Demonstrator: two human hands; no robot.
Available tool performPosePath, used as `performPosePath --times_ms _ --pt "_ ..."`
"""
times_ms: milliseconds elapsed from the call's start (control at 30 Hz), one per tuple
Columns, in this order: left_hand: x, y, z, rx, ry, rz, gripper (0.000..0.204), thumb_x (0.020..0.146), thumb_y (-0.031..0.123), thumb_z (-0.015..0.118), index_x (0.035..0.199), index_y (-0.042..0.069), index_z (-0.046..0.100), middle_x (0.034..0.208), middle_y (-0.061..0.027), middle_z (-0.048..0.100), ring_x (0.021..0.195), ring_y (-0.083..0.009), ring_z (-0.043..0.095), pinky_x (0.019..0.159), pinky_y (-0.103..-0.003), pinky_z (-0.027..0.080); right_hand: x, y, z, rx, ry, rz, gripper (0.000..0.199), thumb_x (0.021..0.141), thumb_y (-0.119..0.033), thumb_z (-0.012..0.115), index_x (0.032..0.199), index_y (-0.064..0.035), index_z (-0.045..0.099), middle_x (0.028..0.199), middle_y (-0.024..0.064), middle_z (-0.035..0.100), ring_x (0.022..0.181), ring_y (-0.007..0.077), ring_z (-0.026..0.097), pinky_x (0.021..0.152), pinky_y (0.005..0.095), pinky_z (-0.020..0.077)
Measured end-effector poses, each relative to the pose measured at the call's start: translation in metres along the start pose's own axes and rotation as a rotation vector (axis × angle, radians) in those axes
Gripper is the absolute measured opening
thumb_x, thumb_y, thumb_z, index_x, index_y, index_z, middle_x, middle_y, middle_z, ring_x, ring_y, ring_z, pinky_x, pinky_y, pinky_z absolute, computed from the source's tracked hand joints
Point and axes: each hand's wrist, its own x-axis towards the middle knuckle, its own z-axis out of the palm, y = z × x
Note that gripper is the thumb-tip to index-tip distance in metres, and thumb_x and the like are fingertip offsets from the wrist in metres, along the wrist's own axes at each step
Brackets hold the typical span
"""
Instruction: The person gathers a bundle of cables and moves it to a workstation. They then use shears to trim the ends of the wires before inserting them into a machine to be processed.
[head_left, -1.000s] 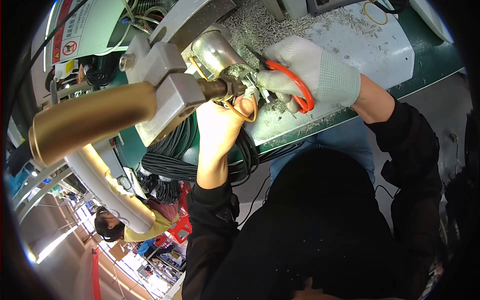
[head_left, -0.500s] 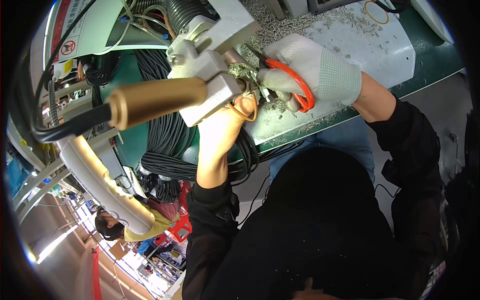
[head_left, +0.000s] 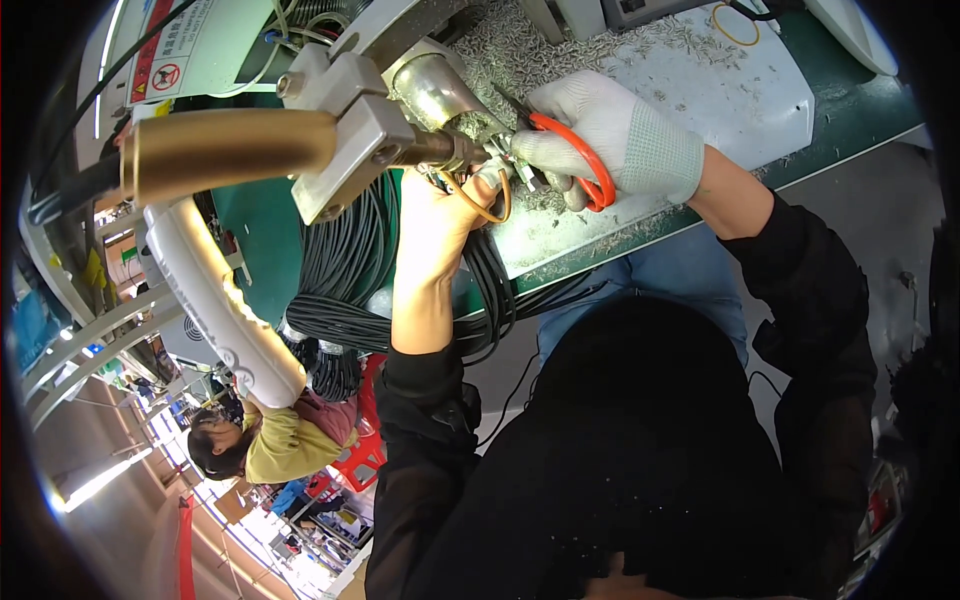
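Wire ends sit at the machine's metal nozzle, over the desk. The bare left hand pinches them; the gloved right hand is closed on orange-handled scissors (blades hidden). Best held steady, cutting close.

Orange scissors, white glove, blk cables, green bench.

hidden: scissors blades, inside gloved fist | cut off: warning label, top edge
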Motion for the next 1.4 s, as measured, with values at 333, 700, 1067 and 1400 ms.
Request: performPosePath --times_ms 333,700,1067,1400 --pt "-0.031 -0.004 0.007 -0.183 0.073 -0.094 0.017 0.092 0.016 0.060 0.088 -0.001 0.059 0.063 -0.0030 0.052 0.049 -0.0079 0.047 0.044 -0.020 0.034 -0.033 -0.009 0.001 0.027 0.015 0.060 0.029 0.087 -0.022 0.057 0.070 0.0009 0.055 0.054 0.0070 0.058 0.041 0.0138 0.056 0.042 0.0254 0.0453" --pt "-0.096 0.021 0.014 -0.324 -0.074 -0.259 0.025 0.090 0.006 0.061 0.112 0.000 0.052 0.069 -0.0007 0.052 0.051 -0.0056 0.040 0.051 -0.020 0.038 -0.093 -0.034 0.015 0.091 -0.005 0.228 0.029 0.088 -0.023 0.057 0.071 0.0003 0.053 0.054 0.0047 0.057 0.043 0.0122 0.057 0.042 0.0239 0.0455" --pt "-0.112 0.020 0.002 0.124 -0.047 0.161 0.036 0.078 -0.003 0.072 0.111 -0.002 0.058 0.072 0.0011 0.053 0.060 -0.0058 0.048 0.052 -0.020 0.039 -0.111 -0.032 0.022 0.276 0.088 0.202 0.028 0.089 -0.023 0.057 0.074 0.0007 0.054 0.054 0.0045 0.055 0.043 0.0111 0.055 0.043 0.0234 0.0456" --pt "-0.114 0.039 0.048 0.394 0.044 0.426 0.022 0.082 -0.001 0.069 0.103 -0.001 0.062 0.071 0.0027 0.054 0.062 -0.0054 0.051 0.054 -0.021 0.041 -0.124 -0.052 0.047 0.120 0.244 0.178 0.019 0.087 -0.014 0.054 0.078 0.0025 0.054 0.052 0.0033 0.055 0.042 0.0099 0.054 0.042 0.0231 0.0432"
